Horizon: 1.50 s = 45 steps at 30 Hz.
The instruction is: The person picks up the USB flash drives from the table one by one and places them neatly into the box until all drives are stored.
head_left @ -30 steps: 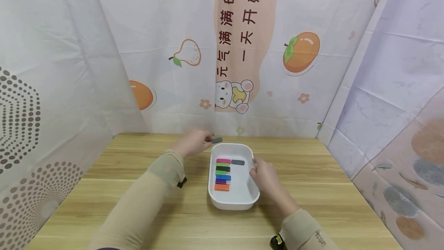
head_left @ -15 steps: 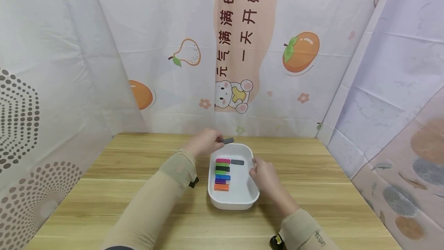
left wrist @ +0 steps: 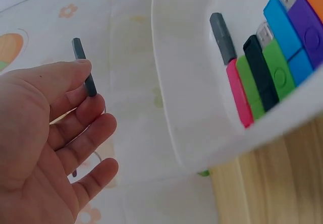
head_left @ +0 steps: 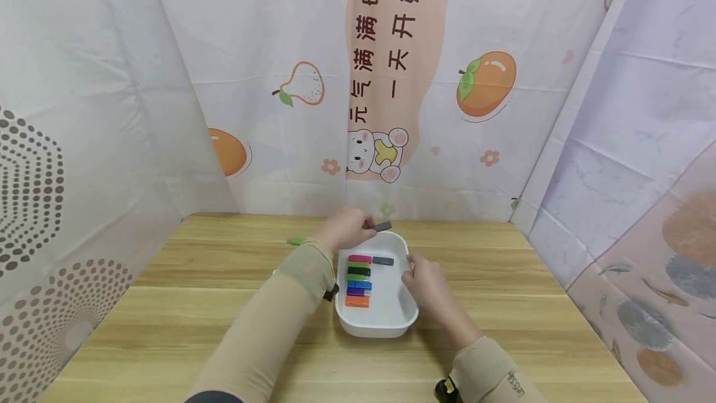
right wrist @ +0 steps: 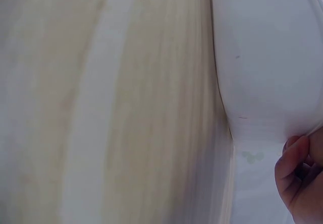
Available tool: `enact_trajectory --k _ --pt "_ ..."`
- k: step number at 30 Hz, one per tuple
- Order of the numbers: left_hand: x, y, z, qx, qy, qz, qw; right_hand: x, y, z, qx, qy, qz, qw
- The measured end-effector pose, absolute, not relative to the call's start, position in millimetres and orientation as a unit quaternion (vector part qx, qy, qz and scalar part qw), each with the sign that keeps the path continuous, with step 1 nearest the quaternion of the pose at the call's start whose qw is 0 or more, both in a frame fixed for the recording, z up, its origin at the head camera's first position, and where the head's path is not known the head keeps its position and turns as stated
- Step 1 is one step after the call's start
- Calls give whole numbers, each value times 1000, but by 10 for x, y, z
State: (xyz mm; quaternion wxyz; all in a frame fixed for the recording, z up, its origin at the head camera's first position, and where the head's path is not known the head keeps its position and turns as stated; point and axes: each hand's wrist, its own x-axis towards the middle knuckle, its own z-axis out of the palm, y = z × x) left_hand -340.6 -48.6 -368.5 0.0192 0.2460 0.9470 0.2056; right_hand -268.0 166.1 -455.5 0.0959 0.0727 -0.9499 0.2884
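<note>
My left hand (head_left: 348, 227) pinches a dark grey USB flash drive (left wrist: 84, 66) between thumb and fingertips, over the far edge of a white plastic tray (head_left: 394, 306). My right hand (head_left: 431, 285) grips the tray's right rim; in the right wrist view its fingers (right wrist: 292, 158) curl at the tray wall. Inside the tray, several flash drives lie in a column along the left side, from a pink one (head_left: 360, 259) at the far end to an orange one (head_left: 357, 301) nearest me. Another grey flash drive (left wrist: 222, 38) lies end to end with the pink one.
A green stick-like object (head_left: 296, 241) lies on the wooden table (head_left: 503, 303) left of the tray, partly behind my left arm. A small white thing (head_left: 274, 272) peeks out beside the sleeve. A printed curtain (head_left: 268, 160) hangs behind the table.
My left hand has moved right with the grey flash drive, from beside the tray to above its far rim. The green object on the table has come into view. My right hand stays put.
</note>
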Motion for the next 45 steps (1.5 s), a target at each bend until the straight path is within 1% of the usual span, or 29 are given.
enact_trajectory --k 6,10,14,23,34,38,45 --pt "-3450 -391 -3795 223 941 250 55 -2671 1662 -4563 72 -950 290 93" --pt "-3478 -335 -3861 216 939 263 57 -2672 1670 -4573 78 -949 287 102" --pt "-3510 -296 -3949 216 943 245 57 -2680 1677 -4584 78 -949 286 107" --pt "-3523 -224 -4110 236 961 142 32 -2687 1692 -4583 73 -948 294 96" --pt "-3449 -58 -4185 234 970 57 32 -2690 1696 -4586 80 -946 294 109" --pt "-3436 -5 -4235 234 972 32 18 -2686 1695 -4575 83 -946 289 118" --pt "-3464 34 -4387 243 970 3 -9 -2673 1681 -4550 87 -944 298 109"
